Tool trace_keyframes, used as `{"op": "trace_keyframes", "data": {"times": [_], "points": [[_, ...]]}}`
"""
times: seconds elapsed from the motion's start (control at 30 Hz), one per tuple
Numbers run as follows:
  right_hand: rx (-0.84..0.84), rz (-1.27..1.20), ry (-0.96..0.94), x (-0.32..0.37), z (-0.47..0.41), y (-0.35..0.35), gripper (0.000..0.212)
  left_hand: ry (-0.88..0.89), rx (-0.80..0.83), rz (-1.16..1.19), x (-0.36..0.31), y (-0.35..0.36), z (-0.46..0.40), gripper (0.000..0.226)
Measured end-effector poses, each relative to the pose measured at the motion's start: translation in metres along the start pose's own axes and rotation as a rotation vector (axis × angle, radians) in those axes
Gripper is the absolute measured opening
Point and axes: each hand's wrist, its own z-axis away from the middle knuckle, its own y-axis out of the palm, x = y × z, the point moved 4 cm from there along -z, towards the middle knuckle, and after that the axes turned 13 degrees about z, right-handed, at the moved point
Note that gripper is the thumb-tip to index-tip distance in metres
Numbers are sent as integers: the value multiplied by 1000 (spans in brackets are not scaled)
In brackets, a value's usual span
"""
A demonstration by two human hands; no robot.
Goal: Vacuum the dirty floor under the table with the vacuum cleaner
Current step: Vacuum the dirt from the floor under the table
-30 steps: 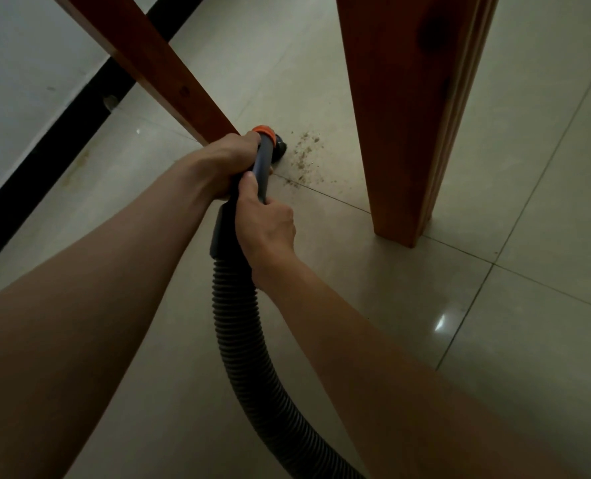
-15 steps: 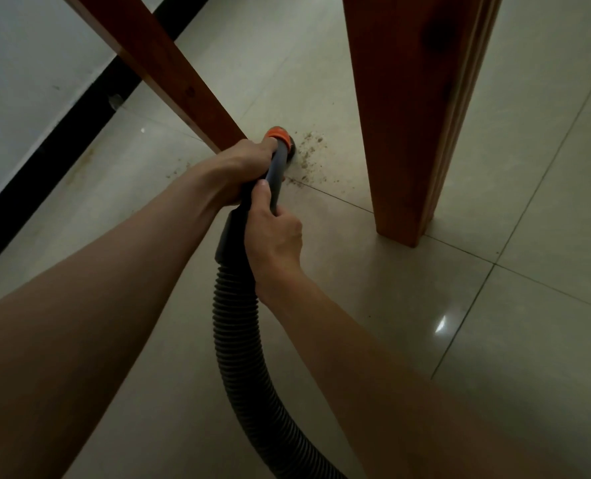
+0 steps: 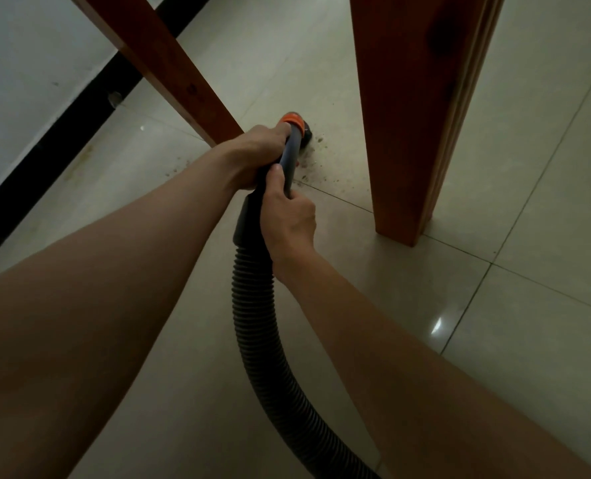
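A dark ribbed vacuum hose [image 3: 257, 319] runs from the bottom edge up to a grey handle tube [image 3: 292, 157] with an orange collar [image 3: 294, 119]. The nozzle tip [image 3: 306, 134] points down at the pale tiled floor. My left hand [image 3: 256, 153] grips the tube just below the collar. My right hand [image 3: 287, 216] grips it lower, near the hose cuff. Brown crumbs of dirt [image 3: 316, 160] lie scattered right beside the nozzle, between it and the thick wooden table leg [image 3: 415, 108].
A slanted wooden table rail or leg [image 3: 169, 63] crosses the upper left, just behind my left hand. A white wall [image 3: 21, 81] with a black skirting strip [image 3: 66, 140] runs along the left. Open tiled floor [image 3: 529, 305] spreads to the right.
Both hands pushed the tube and nozzle forward and to the right, into the dirt patch. Fewer crumbs show beside the nozzle than a second ago.
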Motion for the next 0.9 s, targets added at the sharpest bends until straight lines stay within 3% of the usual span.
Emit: {"op": "trace_keyframes", "data": {"times": [0.17,0.5,0.9], "points": [[87,43,33,-10,10,7,52,-46,-101,14,16,-11,8,55],[167,130,62,-36,48,19,48,-98,-41,92,49,-27,55,48],[283,-14,192,-21,91,27,46,-142,-8,-62,48,-35,88,53]]}}
